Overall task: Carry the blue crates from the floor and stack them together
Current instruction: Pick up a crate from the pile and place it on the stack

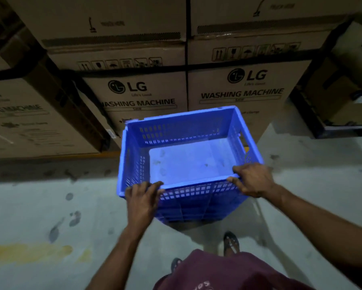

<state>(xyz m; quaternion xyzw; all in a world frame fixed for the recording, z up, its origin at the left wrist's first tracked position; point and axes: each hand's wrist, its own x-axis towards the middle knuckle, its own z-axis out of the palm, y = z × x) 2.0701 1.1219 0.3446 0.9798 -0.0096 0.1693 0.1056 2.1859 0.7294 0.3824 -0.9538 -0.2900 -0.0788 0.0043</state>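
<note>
Head view, looking down past the chest. A blue crate (184, 158) with slotted walls and a plain bottom sits at centre frame, its open top facing the camera and nothing inside but faint smudges. Both hands hold it by the near rim: the left hand (143, 198) curls its fingers over the near-left corner, and the right hand (252, 178) wraps its fingers over the near-right corner, thumb on the outer wall. The crate appears raised off the floor (39, 206), with a dark shadow beneath its near edge; whether its far side touches anything cannot be told. The picture is slightly motion-blurred.

Directly behind the crate stand stacked cardboard boxes: a left box (138, 97) and a right box (242, 86), each printed "LG" and "WASHING MACHINE", with further cartons above them. A third printed box (23, 116) stands at an angle on the far left, and more cartons sit in the dim right-hand corner.

The floor is pale grey concrete, marked with dark footprints at left and a worn yellow painted stripe (29, 251) near the lower left. Below the crate a sandalled foot (231, 242) shows, and a maroon shirt (228, 273) fills the bottom edge.
</note>
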